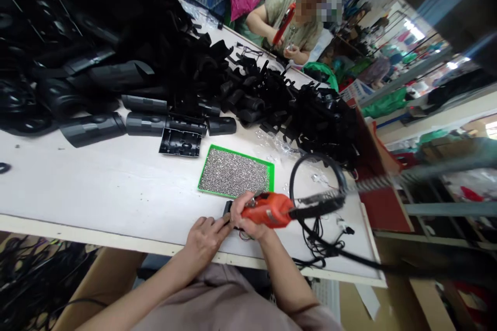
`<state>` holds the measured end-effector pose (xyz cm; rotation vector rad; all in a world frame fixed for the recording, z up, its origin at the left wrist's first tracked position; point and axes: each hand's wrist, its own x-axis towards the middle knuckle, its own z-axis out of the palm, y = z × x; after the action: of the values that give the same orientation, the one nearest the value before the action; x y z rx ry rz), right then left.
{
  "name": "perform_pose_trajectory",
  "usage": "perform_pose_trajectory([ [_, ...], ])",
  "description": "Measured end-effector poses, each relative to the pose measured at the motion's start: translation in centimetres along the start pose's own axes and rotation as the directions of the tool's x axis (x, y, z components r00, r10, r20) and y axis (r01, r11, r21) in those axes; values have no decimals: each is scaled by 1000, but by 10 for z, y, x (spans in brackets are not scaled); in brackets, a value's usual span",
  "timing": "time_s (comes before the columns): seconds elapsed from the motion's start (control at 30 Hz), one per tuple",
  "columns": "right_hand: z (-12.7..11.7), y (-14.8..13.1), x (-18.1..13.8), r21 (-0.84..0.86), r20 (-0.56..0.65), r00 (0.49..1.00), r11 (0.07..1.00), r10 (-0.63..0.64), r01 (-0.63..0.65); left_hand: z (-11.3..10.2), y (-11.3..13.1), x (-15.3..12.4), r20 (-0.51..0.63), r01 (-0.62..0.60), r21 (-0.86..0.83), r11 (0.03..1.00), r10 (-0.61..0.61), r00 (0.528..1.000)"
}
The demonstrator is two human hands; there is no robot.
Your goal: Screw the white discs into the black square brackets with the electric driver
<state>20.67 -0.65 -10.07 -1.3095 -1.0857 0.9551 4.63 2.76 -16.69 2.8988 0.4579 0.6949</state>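
Observation:
My right hand (245, 216) is wrapped round an orange-red electric screwdriver (272, 210), held tilted near the front edge of the table. A black cable and a coiled spring run from its back end to the right. My left hand (205, 238) has its fingers together on a small black plastic part (227, 208), under the front of the screwdriver. Most of that part is hidden by my hands, and so is the screwdriver's tip. Just beyond my hands lies a green tray (272, 178) full of small metal screws (235, 171).
Black plastic shells (145, 124) stand behind the tray, one open shell (180, 143) inside-up. A large heap of black parts (248, 88) covers the table's far side. Tangled black cables (320, 245) lie at right. Across the table a co-worker (287, 20) holds a red tool (284, 23).

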Motion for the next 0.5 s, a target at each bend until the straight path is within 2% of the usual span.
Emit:
perform_pose_trajectory([
  [0.07, -5, -7, 7, 76, 24, 999, 996, -43, 41, -1, -1, 2, -18, -12, 19, 1000, 13, 1000],
  [0.13, -17, -23, 13, 140, -12, 994, 984, -110, 111, -4, -4, 4, -60, -44, -24, 999, 43, 997],
  [0.2, -33, -41, 12, 133, -102, 978, 972, -180, 193, -9, -8, 7, -95, -35, -128, 991, 23, 995],
  [0.27, -48, -52, -1, 0, -239, 945, 974, -221, 228, -12, -15, 10, -102, 64, -244, 968, -91, 991],
  [0.3, -53, -53, -10, -101, -317, 926, 978, -205, 182, -13, -19, 11, -84, 134, -290, 948, -165, 983],
  [0.37, -53, -45, -32, -281, -439, 894, 959, -89, -43, -11, -24, 14, -6, 240, -343, 908, -258, 966],
  [0.4, -48, -37, -41, -346, -453, 891, 918, 17, -193, -8, -26, 15, 41, 260, -355, 898, -263, 964],
  [0.43, -41, -28, -49, -406, -418, 900, 861, 123, -306, -5, -27, 17, 88, 262, -364, 894, -247, 965],
  [0.5, -22, -10, -58, -569, -347, 912, 723, 220, -391, 1, -25, 21, 157, 248, -372, 895, -202, 967],
])
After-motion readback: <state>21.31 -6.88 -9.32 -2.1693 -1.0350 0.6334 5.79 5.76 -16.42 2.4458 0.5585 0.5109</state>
